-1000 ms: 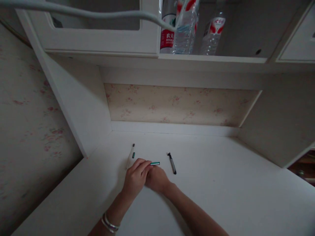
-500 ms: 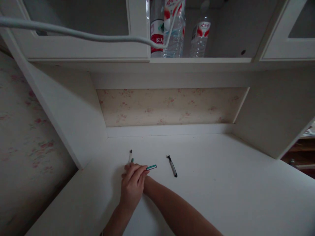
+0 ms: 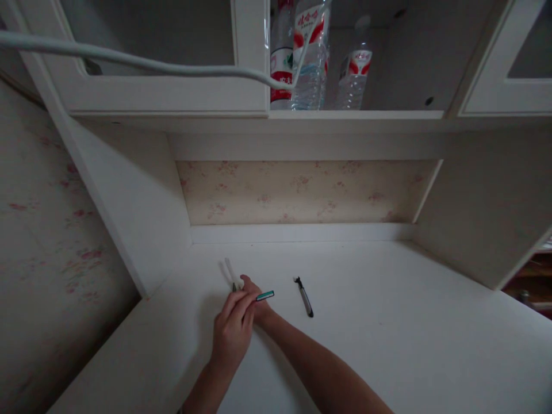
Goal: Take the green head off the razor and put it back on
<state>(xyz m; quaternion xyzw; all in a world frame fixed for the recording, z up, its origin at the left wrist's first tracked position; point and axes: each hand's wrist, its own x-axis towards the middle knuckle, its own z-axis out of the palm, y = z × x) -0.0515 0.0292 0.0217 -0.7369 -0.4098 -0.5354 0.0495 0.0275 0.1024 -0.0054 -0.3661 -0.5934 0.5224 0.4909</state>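
My left hand [image 3: 235, 325] is closed around a slim green stick with dark edges [image 3: 265, 295], whose end juts out to the right between the fingers. A small dark-green tip [image 3: 234, 287] shows beyond its fingertips; whether it belongs to the same stick I cannot tell. My right hand [image 3: 254, 290] reaches in from the right behind the left one, partly covered by it. At its fingers is a thin, pale, see-through tube [image 3: 230, 270], blurred and pointing up and away. A pen with black ends and a greyish barrel [image 3: 304, 297] lies on the white desktop [image 3: 366, 333], right of both hands.
Above the desk runs a white cabinet [image 3: 172, 95] with plastic bottles [image 3: 310, 63] in its open section. A pale cable [image 3: 172, 70] crosses in front of it. Side panels [image 3: 116, 190] bound the desk on the left and right.
The pale tube has shifted, and its dark tip no longer shows. My right hand has moved out a little from behind the left, with its fingers now partly visible. The view has tilted slightly.
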